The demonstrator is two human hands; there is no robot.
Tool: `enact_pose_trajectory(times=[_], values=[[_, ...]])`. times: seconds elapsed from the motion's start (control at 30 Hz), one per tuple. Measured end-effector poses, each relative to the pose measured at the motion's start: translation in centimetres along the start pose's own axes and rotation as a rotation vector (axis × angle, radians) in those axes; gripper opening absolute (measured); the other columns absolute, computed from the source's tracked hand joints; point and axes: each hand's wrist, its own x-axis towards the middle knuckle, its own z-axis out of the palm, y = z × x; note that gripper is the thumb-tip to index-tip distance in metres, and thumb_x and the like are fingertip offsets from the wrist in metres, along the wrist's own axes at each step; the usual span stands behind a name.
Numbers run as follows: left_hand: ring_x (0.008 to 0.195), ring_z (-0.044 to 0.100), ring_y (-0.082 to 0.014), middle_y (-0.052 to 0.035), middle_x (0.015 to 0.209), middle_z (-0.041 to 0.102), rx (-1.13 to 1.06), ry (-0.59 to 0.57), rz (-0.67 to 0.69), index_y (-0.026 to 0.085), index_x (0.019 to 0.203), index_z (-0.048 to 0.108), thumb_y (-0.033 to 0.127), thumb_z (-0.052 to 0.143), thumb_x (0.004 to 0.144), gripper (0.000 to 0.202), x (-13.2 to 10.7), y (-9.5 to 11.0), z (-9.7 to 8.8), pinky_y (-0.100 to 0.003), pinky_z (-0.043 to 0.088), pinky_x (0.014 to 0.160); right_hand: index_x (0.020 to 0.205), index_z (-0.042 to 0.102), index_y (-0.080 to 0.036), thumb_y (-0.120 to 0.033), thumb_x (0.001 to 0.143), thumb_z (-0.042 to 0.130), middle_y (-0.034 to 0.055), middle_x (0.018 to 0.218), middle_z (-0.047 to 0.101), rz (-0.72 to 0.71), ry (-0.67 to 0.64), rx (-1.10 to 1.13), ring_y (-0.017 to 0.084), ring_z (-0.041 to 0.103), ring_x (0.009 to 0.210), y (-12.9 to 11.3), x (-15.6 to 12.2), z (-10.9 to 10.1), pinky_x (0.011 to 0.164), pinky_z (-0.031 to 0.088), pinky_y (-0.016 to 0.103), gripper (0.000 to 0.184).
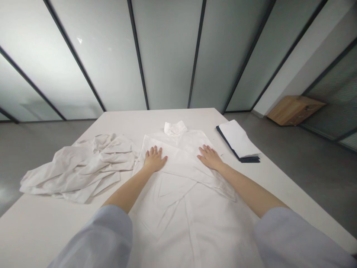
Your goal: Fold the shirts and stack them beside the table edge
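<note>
A white long-sleeved shirt (pixel 192 219) lies spread on the table in front of me, its collar (pixel 175 128) at the far end. One sleeve (pixel 184 167) is folded across the chest, slanting down to a cuff on the right. My left hand (pixel 154 160) rests flat with fingers spread on the sleeve near the left shoulder. On the right shoulder side, my right hand (pixel 209 157) also lies flat, fingers extended, pressing the cloth. Neither hand grips anything. The shirt's lower end runs out of view at the bottom.
A crumpled heap of white clothing (pixel 86 167) lies at the left, partly over the table's edge. Folded white cloth (pixel 237 137) sits on a dark folded one (pixel 249 160) near the right edge of the white table (pixel 125 119). A wooden cabinet (pixel 294 109) stands beyond, beside frosted glass panels.
</note>
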Motion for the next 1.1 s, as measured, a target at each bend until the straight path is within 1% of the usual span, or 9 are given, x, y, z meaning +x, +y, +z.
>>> enact_pose_trajectory(times=[0.17,0.23,0.33,0.43,0.53,0.77,0.93,1.03,1.1], values=[[0.142,0.028,-0.0369,-0.0214,0.155,0.029,0.027,-0.022,0.031,0.013,0.148,0.034,0.058,0.028,0.094,0.071,-0.9,-0.3,-0.8,-0.052,0.028,0.109,0.134,0.056,-0.022,-0.051,0.096,0.034,0.0128,0.147,0.047,-0.005,-0.008,0.017,0.03,0.043,0.134,0.1,0.2,-1.6,0.111,0.028,0.047,0.052],[0.135,0.039,-0.0361,-0.0208,0.148,0.042,0.026,-0.046,0.062,0.014,0.141,0.045,0.06,0.033,0.092,0.068,-0.2,-0.6,-1.7,-0.05,0.034,0.105,0.124,0.063,-0.021,-0.049,0.097,0.034,0.0133,0.138,0.056,0.017,-0.013,0.03,0.03,0.051,0.126,0.2,1.2,-2.5,0.107,0.033,0.046,0.048],[0.128,0.047,-0.0318,-0.0177,0.138,0.053,-0.007,-0.013,0.077,0.016,0.132,0.053,0.058,0.036,0.091,0.061,2.1,-0.8,-2.8,-0.045,0.036,0.104,0.13,0.059,-0.018,-0.044,0.095,0.041,0.0146,0.141,0.052,0.033,0.02,0.047,0.029,0.048,0.129,-0.2,3.4,-3.2,0.105,0.036,0.04,0.047],[0.138,0.036,-0.0313,-0.0178,0.15,0.04,-0.05,0.048,0.006,0.015,0.143,0.041,0.054,0.033,0.094,0.064,4.3,-0.6,-2.8,-0.044,0.031,0.109,0.14,0.048,-0.016,-0.043,0.096,0.041,0.0156,0.151,0.04,0.057,0.05,0.052,0.029,0.037,0.138,-1.2,5.1,-2.9,0.109,0.031,0.04,0.053],[0.145,0.024,-0.0333,-0.0188,0.157,0.026,-0.067,0.016,-0.065,0.013,0.149,0.032,0.054,0.028,0.095,0.068,5.2,-0.5,-1.7,-0.049,0.024,0.113,0.146,0.04,-0.016,-0.045,0.097,0.036,0.0156,0.155,0.032,0.091,0.029,0.036,0.03,0.03,0.142,-2.2,5.5,-1.9,0.112,0.026,0.044,0.057],[0.145,0.022,-0.0349,-0.02,0.158,0.025,-0.011,-0.013,-0.041,0.013,0.15,0.031,0.055,0.026,0.095,0.069,2.3,-0.8,-0.5,-0.051,0.022,0.113,0.148,0.037,-0.014,-0.047,0.097,0.033,0.018,0.156,0.031,0.05,-0.001,-0.008,0.033,0.029,0.142,-3.1,2.3,-0.8,0.112,0.025,0.047,0.06],[0.131,0.045,-0.0359,-0.0216,0.142,0.048,0.039,-0.105,0.006,0.015,0.134,0.051,0.059,0.039,0.09,0.064,1.4,-1.0,-2.6,-0.049,0.036,0.103,0.129,0.058,-0.016,-0.048,0.092,0.045,0.0206,0.137,0.053,-0.021,-0.059,-0.033,0.035,0.05,0.125,-3.3,1.4,-2.8,0.1,0.038,0.046,0.05],[0.118,0.057,-0.0312,-0.0157,0.126,0.062,-0.009,-0.097,0.016,0.02,0.124,0.058,0.055,0.048,0.087,0.052,3.4,-1.0,-4.0,-0.044,0.041,0.1,0.117,0.065,-0.017,-0.043,0.09,0.049,0.0184,0.124,0.062,0.023,-0.055,0.007,0.033,0.057,0.115,-3.4,3.5,-4.2,0.094,0.042,0.043,0.041],[0.115,0.06,-0.0275,-0.0129,0.123,0.065,-0.122,-0.032,-0.024,0.021,0.129,0.053,0.049,0.048,0.088,0.05,5.4,-1.0,-4.3,-0.038,0.044,0.096,0.124,0.062,-0.017,-0.038,0.091,0.047,0.0165,0.128,0.06,0.059,0.006,0.101,0.029,0.058,0.115,-3.5,5.7,-4.6,0.093,0.043,0.038,0.041]])
